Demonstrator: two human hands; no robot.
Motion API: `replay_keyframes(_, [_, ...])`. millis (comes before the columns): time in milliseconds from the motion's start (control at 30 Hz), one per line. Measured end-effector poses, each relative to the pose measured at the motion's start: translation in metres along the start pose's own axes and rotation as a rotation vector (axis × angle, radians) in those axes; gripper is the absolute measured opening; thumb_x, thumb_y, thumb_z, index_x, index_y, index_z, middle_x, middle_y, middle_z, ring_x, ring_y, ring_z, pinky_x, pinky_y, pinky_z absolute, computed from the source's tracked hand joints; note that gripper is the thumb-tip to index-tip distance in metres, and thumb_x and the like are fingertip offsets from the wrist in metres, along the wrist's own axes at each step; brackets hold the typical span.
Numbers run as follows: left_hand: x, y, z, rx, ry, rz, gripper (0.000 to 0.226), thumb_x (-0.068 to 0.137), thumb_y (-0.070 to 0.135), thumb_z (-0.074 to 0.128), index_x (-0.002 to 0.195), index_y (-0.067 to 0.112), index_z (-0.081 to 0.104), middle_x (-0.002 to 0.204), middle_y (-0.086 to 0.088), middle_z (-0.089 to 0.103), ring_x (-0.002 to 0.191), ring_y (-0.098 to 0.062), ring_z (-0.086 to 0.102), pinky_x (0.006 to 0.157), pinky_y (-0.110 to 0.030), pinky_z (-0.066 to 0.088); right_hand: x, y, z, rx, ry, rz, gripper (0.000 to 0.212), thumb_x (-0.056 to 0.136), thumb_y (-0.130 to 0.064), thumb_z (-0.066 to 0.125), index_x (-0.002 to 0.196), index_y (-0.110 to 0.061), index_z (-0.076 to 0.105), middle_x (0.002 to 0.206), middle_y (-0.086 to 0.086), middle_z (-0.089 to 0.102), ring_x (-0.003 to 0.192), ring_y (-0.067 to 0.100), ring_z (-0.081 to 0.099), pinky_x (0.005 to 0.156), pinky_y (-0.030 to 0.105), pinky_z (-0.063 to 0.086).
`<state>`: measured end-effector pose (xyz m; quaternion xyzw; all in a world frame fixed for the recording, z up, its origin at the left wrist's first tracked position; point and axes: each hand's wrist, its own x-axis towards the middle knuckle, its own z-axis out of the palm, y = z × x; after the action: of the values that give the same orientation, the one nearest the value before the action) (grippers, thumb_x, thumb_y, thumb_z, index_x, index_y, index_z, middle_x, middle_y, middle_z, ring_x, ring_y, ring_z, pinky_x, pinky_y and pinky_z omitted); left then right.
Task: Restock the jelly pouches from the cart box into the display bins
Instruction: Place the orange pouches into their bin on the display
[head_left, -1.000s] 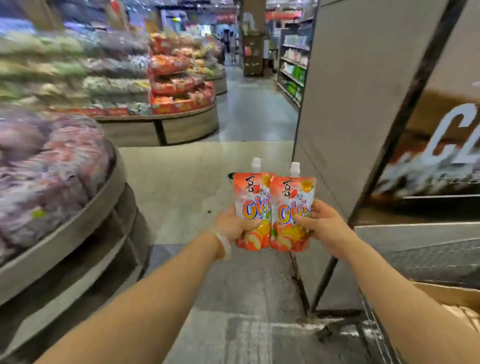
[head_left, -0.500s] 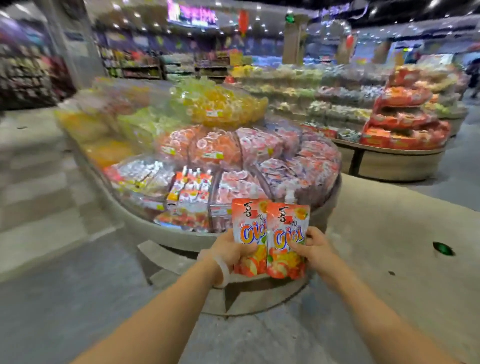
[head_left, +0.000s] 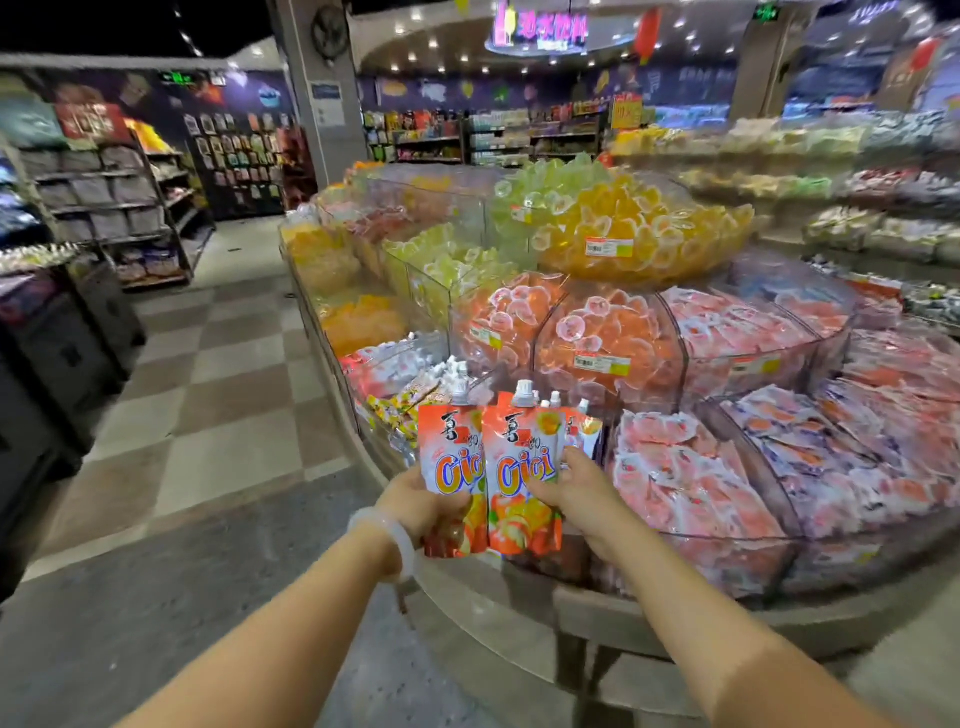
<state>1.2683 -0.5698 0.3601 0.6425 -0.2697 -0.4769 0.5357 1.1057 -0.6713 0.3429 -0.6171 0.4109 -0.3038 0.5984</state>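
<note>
I hold two orange jelly pouches with white caps upright, side by side. My left hand (head_left: 423, 501) grips the left jelly pouch (head_left: 451, 467) at its lower left edge. My right hand (head_left: 574, 488) grips the right jelly pouch (head_left: 522, 467) at its right edge. Both pouches hover in front of the round display stand (head_left: 519, 597), just before a clear bin (head_left: 584, 431) that holds more of the same pouches. The cart box is out of view.
The tiered stand carries clear bins of orange, yellow and green jelly cups (head_left: 623, 223) and pink sachets (head_left: 691, 483). Shelving (head_left: 114, 208) lines the far left across a checkered floor (head_left: 218, 395). More stocked displays (head_left: 857, 197) stand at the right.
My view has swung from the aisle and cart round to the display stand and come closer to it. Both hands still hold the two pouches together in front of me.
</note>
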Motion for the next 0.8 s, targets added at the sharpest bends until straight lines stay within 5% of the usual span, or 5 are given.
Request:
replay_keyframes(167, [0.091,0.059,-0.012,-0.009,0.000,0.043,0.019,0.087,-0.009,0.058,0.078,0.007,0.055,0.042,-0.003,0.049,0.033,-0.014,0.039,0.038,-0.018,0.035,0.092,-0.044,0.002,-0.040,0.047,-0.066,0.024,0.089,-0.011,0.063,0.096,-0.018,0.041,0.078,-0.003,0.048,0.076,0.015,0.049,0.068,0.022,0.040])
replay_keyframes(367, [0.173,0.058,-0.011,0.031,-0.032,-0.008,0.017,0.085,-0.012,0.059,0.082,0.004,0.053,0.035,-0.001,0.048,0.026,-0.014,0.040,0.035,-0.014,0.033,0.154,-0.030,-0.001,-0.075,0.124,-0.008,0.030,0.089,-0.011,0.062,0.076,-0.024,0.039,0.071,-0.006,0.039,0.064,0.009,0.041,0.058,0.020,0.034])
replay_keyframes(533, [0.238,0.025,-0.008,0.026,-0.133,-0.076,0.030,0.080,-0.018,0.059,0.102,0.002,0.066,0.067,-0.007,0.070,0.071,-0.024,0.061,0.071,-0.036,0.052,0.179,0.018,0.002,-0.154,0.259,0.157,0.033,0.087,-0.009,0.064,0.084,-0.014,0.032,0.075,0.000,0.030,0.068,0.014,0.031,0.057,0.025,0.030])
replay_keyframes(733, [0.290,0.003,-0.009,0.470,-0.267,-0.102,0.045,0.085,-0.008,0.061,0.129,-0.002,0.052,0.122,-0.016,0.060,0.110,-0.026,0.058,0.082,-0.025,0.041,0.184,0.059,0.024,0.010,0.388,0.303,0.026,0.087,-0.006,0.063,0.111,-0.013,0.053,0.097,0.004,0.060,0.085,0.014,0.055,0.071,0.019,0.049])
replay_keyframes(800, [0.300,-0.003,-0.011,0.649,-0.297,-0.156,0.044,0.092,0.005,0.056,0.134,-0.002,0.046,0.135,-0.014,0.053,0.123,-0.025,0.053,0.086,-0.022,0.040,0.186,0.071,0.034,-0.004,0.408,0.389,0.043,0.084,-0.017,0.068,0.122,-0.017,0.049,0.113,-0.002,0.058,0.107,0.018,0.056,0.091,0.030,0.050])
